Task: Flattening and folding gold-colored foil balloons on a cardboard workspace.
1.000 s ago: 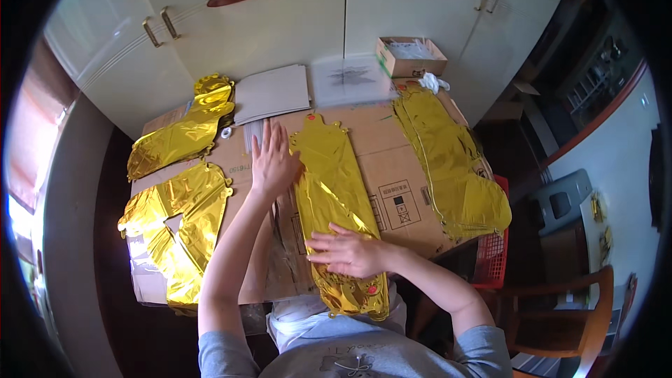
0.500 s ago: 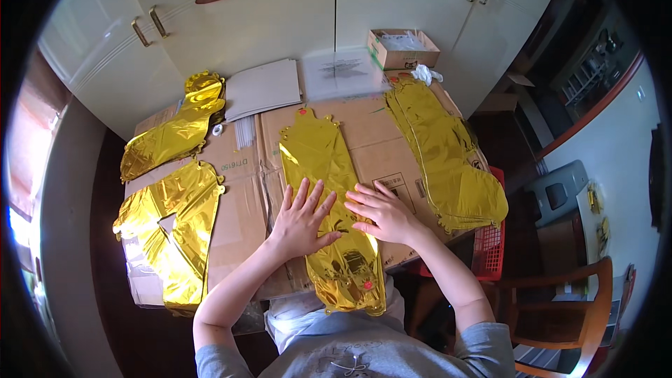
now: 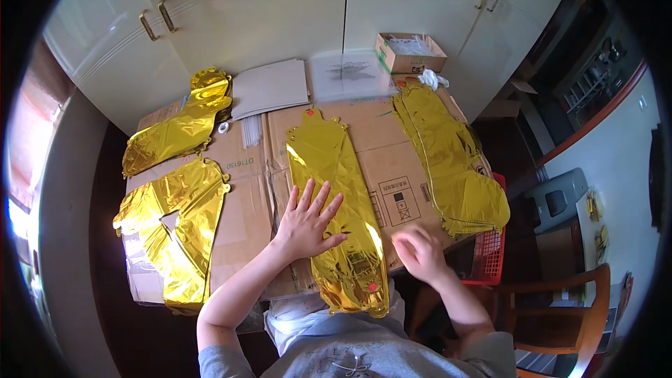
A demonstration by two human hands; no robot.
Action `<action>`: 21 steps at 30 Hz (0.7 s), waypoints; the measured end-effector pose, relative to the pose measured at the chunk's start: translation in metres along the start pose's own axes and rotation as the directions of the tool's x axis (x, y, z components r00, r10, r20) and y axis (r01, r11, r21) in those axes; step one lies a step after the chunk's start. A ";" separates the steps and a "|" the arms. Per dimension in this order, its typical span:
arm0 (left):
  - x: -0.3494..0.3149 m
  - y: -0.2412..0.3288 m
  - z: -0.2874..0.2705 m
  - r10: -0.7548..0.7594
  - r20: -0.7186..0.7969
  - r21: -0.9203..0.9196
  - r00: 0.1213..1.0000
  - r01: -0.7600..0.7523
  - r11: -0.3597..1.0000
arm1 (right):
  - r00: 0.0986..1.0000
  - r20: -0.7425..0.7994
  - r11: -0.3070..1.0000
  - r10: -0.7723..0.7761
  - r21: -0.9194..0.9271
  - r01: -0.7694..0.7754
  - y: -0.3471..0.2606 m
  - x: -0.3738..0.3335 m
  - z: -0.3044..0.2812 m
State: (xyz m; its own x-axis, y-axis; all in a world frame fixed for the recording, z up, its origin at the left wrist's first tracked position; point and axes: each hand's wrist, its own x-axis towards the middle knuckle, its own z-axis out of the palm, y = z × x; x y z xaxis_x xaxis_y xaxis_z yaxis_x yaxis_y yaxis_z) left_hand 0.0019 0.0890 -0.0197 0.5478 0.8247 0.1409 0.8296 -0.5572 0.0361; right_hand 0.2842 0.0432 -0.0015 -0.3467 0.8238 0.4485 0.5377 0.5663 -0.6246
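A flat gold foil balloon (image 3: 329, 168) lies lengthwise down the middle of the cardboard-covered table, its lower end hanging over the near edge toward my lap. My left hand (image 3: 306, 227) rests on its left side with the fingers spread, palm down. Off the balloon's right edge is my right hand (image 3: 420, 255), its fingers curled in and slightly blurred, with nothing visible in them. More flat gold foil balloons lie around: one at the near left (image 3: 178, 217), one at the far left (image 3: 175, 129), and one along the right side (image 3: 448, 168).
Grey cardboard sheets (image 3: 269, 87) and a clear plastic sheet (image 3: 350, 73) lie at the back, beside a small open box (image 3: 409, 63) and crumpled white tissue (image 3: 432, 79). A white tape roll (image 3: 223, 127) sits left. Right of the table are a red basket (image 3: 486, 255) and wooden chair (image 3: 560, 308).
My right hand has lifted off the middle balloon, moved right and toward me, and curled its fingers. The left hand stays spread on the balloon. The view has shifted slightly.
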 end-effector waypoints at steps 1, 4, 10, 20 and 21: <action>0.000 0.000 0.001 -0.003 0.001 -0.008 1.000 0.003 1.000 | 0.985 0.051 0.985 0.162 0.050 -0.165 -0.007 -0.024 -0.004; 0.002 0.001 0.000 0.000 0.005 -0.024 1.000 0.000 1.000 | 0.816 0.152 0.759 0.558 0.306 -0.575 -0.018 -0.094 0.009; 0.002 0.001 -0.001 -0.004 0.024 -0.024 1.000 0.005 1.000 | 0.492 0.625 0.157 0.605 0.513 -0.844 -0.039 -0.129 0.040; 0.004 0.002 -0.001 0.000 0.025 -0.013 1.000 0.001 1.000 | 0.598 0.497 0.418 0.629 0.432 -0.799 -0.038 -0.114 0.035; 0.004 0.002 -0.001 0.002 0.025 -0.016 1.000 -0.001 1.000 | 0.594 0.494 0.421 0.634 0.424 -0.802 -0.040 -0.112 0.035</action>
State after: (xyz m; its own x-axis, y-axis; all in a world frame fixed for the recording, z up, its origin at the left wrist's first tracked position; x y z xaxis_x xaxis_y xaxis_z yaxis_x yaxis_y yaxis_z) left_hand 0.0056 0.0908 -0.0179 0.5518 0.8259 0.1161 0.8270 -0.5598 0.0518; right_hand 0.2752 -0.0711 -0.0493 -0.2451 0.8610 -0.4456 0.1781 -0.4118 -0.8937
